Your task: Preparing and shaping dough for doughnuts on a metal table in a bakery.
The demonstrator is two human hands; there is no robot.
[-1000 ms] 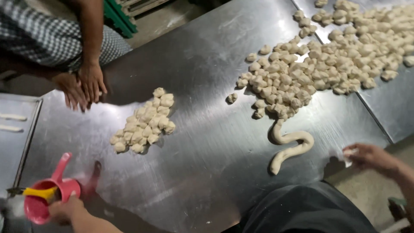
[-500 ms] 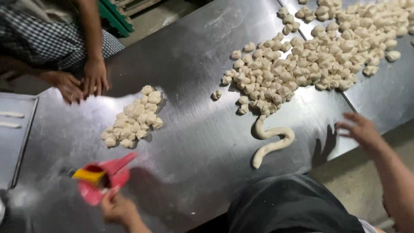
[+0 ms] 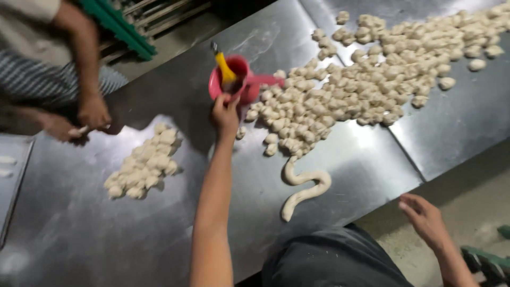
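My left hand (image 3: 225,112) is stretched out across the steel table (image 3: 159,228) and grips the rim of a pink plastic jug (image 3: 236,79) with a yellow-handled tool (image 3: 223,65) standing in it. The jug hangs right beside the big spread of small dough pieces (image 3: 372,74). A curled rope of dough (image 3: 303,186) lies on the table below that spread. My right hand (image 3: 425,219) is off the table's near edge, fingers apart, holding nothing.
A smaller heap of dough pieces (image 3: 143,165) lies at the left. Another person's hands (image 3: 79,119) work a bit of dough at the table's far left edge. A metal tray (image 3: 10,175) sits at the left border. Green crates (image 3: 122,26) stand beyond the table.
My left hand has carried the pink jug from the near left of the table up and right to the big dough spread. My right hand has dropped below the table edge.
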